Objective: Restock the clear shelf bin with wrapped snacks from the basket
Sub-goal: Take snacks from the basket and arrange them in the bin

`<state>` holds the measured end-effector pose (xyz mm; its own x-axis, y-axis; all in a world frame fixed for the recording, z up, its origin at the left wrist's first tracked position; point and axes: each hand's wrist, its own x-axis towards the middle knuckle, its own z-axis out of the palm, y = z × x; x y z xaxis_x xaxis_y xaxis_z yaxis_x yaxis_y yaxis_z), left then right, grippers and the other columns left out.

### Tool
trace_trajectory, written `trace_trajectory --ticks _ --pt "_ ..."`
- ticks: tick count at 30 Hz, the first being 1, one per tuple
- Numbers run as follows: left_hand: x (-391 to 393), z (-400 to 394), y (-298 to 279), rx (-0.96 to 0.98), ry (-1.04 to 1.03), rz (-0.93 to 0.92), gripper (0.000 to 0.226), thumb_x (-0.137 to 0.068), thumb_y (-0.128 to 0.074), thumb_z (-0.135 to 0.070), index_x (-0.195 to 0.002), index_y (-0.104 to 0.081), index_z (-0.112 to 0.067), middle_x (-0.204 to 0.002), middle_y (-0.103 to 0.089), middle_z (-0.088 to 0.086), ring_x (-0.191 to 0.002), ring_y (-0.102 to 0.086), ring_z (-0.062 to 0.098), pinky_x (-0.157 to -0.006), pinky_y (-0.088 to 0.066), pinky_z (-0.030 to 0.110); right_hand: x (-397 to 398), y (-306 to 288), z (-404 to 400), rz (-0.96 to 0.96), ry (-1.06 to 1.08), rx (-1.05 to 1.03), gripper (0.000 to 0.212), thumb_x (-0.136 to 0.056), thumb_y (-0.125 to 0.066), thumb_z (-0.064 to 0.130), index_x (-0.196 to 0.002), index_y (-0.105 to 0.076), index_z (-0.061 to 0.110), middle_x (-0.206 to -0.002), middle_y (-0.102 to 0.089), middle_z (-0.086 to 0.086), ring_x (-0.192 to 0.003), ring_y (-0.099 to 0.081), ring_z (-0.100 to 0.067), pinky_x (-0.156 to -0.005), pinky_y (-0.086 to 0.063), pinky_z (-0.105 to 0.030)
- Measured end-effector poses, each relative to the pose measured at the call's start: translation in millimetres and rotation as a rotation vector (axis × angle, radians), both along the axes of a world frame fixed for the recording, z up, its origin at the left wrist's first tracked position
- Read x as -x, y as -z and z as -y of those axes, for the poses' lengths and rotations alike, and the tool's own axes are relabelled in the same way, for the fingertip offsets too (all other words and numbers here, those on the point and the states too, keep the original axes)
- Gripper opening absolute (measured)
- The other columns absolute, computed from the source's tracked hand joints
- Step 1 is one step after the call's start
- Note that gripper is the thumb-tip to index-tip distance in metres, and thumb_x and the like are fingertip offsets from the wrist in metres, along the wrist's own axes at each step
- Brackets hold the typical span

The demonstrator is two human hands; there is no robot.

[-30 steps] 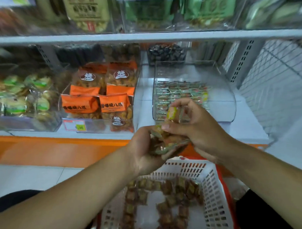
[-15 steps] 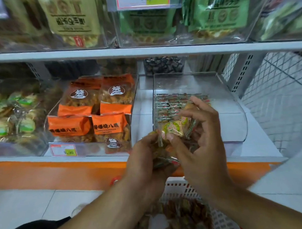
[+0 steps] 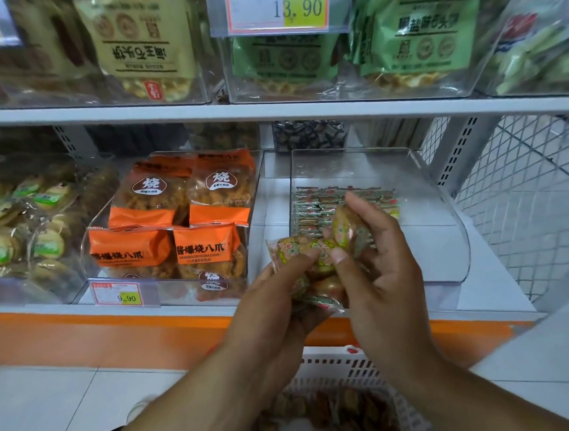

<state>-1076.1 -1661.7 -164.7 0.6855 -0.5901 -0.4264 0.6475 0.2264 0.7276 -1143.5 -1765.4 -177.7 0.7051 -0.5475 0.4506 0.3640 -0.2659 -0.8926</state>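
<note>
My left hand [image 3: 273, 299] grips a bunch of wrapped snacks [image 3: 311, 279] in front of the shelf edge. My right hand [image 3: 375, 270] pinches one wrapped snack [image 3: 346, 227] at the top of that bunch, just before the front wall of the clear shelf bin [image 3: 439, 242]. A row of the same snacks [image 3: 318, 207] lies inside the bin at its back left. The white basket [image 3: 333, 365] sits below my forearms with more wrapped snacks [image 3: 348, 409] in it, partly hidden by my arms.
Orange snack bags [image 3: 180, 225] fill the clear bin to the left, with a 9.90 price tag [image 3: 124, 295] on its front. An upper shelf [image 3: 273, 111] carries bins of green and beige bags. A wire mesh panel [image 3: 518, 213] closes the right side.
Both hands have risen from above the basket toward the bin front. My right hand has lifted one snack higher off the bunch. The view has tilted up, so less of the basket shows.
</note>
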Motion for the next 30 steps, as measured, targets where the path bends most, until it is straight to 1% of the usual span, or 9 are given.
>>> trace_trajectory --ticks 2,5,8,11,14,18,23,27,30 --pt "-1.4 0.2 -0.1 -0.013 -0.035 -0.038 0.045 -0.079 -0.08 -0.024 -0.118 -0.071 -0.005 -0.108 -0.076 0.019 -0.097 -0.076 0.03 -0.082 -0.062 0.039 -1.5 -2.3 2.8 -0.004 0.027 0.007 0.052 -0.102 -0.052 0.001 -0.145 -0.048 0.032 -0.141 -0.057 0.021 -0.132 -0.052 0.001 -0.107 -0.048 -0.032" --pt "-5.2 0.0 -1.1 -0.008 -0.066 -0.078 0.048 -0.073 -0.083 -0.025 -0.115 -0.073 -0.004 -0.106 -0.077 0.02 -0.097 -0.075 0.031 -0.067 -0.065 0.033 -3.7 -8.3 9.1 -0.021 0.03 -0.092 0.053 -0.103 -0.051 0.004 -0.147 -0.043 0.034 -0.145 -0.055 0.018 -0.135 -0.051 -0.004 -0.112 -0.045 -0.038" --pt "-11.2 -1.3 -2.8 0.028 -0.099 -0.095 0.048 -0.067 -0.084 -0.024 -0.109 -0.074 -0.003 -0.104 -0.077 0.02 -0.098 -0.075 0.032 -0.073 -0.064 0.039 -3.1 -16.1 15.2 0.006 -0.026 -0.214 0.05 -0.105 -0.047 0.006 -0.143 -0.043 0.036 -0.14 -0.061 0.009 -0.117 -0.068 -0.018 -0.094 -0.058 -0.034" --pt "-15.5 -3.0 -3.5 0.038 -0.113 -0.064 0.047 -0.067 -0.084 -0.024 -0.109 -0.073 -0.006 -0.104 -0.077 0.018 -0.096 -0.076 0.032 -0.073 -0.063 0.04 -1.5 -23.1 25.3 -0.018 0.023 -0.246 0.037 -0.105 -0.05 0.01 -0.139 -0.05 0.025 -0.119 -0.072 -0.004 -0.1 -0.075 -0.022 -0.08 -0.062 -0.033" --pt "-16.4 -4.1 -2.5 0.044 -0.103 -0.03 0.048 -0.07 -0.083 -0.024 -0.113 -0.071 -0.008 -0.106 -0.077 0.017 -0.096 -0.076 0.032 -0.073 -0.063 0.04 -0.8 -28.1 33.6 -0.069 -0.007 -0.378 0.036 -0.096 -0.062 0.021 -0.132 -0.059 0.02 -0.105 -0.078 -0.004 -0.093 -0.076 -0.021 -0.066 -0.061 -0.027" --pt "-15.4 -3.8 -1.8 0.027 -0.073 0.018 0.042 -0.076 -0.08 -0.025 -0.115 -0.072 -0.01 -0.109 -0.077 0.016 -0.095 -0.076 0.029 -0.073 -0.064 0.037 -2.9 -25.0 39.3 -0.167 -0.141 -0.519 0.034 -0.083 -0.069 0.024 -0.116 -0.074 0.021 -0.105 -0.078 -0.006 -0.085 -0.072 -0.015 -0.057 -0.054 -0.021" --pt "-18.3 -3.5 -4.6 0.028 -0.056 0.012 0.037 -0.073 -0.082 -0.021 -0.107 -0.075 -0.008 -0.105 -0.077 0.018 -0.087 -0.077 0.028 -0.061 -0.063 0.032 -2.8 -28.9 51.0 -0.257 -0.275 -0.417 0.032 -0.086 -0.067 0.01 -0.113 -0.074 0.025 -0.104 -0.077 -0.001 -0.092 -0.073 -0.015 -0.07 -0.057 -0.026" --pt "-20.3 -5.2 -5.3 0.033 0.002 0.031 0.041 -0.069 -0.081 -0.019 -0.107 -0.072 -0.008 -0.104 -0.077 0.018 -0.092 -0.077 0.031 -0.071 -0.064 0.037 2.0 -42.5 75.3 -0.252 -0.311 -0.3 0.037 -0.065 -0.084 0.009 -0.099 -0.07 0.015 -0.104 -0.075 -0.016 -0.101 -0.071 -0.039 -0.087 -0.06 -0.045" --pt "-21.0 -7.2 -4.1 -0.016 0.075 0.085 0.043 -0.071 -0.081 -0.022 -0.111 -0.072 -0.011 -0.107 -0.077 0.016 -0.098 -0.075 0.03 -0.081 -0.061 0.039 8.8 -52.4 88.9 -0.333 -0.46 -0.183 0.037 -0.067 -0.083 0.02 -0.103 -0.079 0.018 -0.112 -0.075 -0.009 -0.099 -0.072 -0.029 -0.089 -0.06 -0.039"
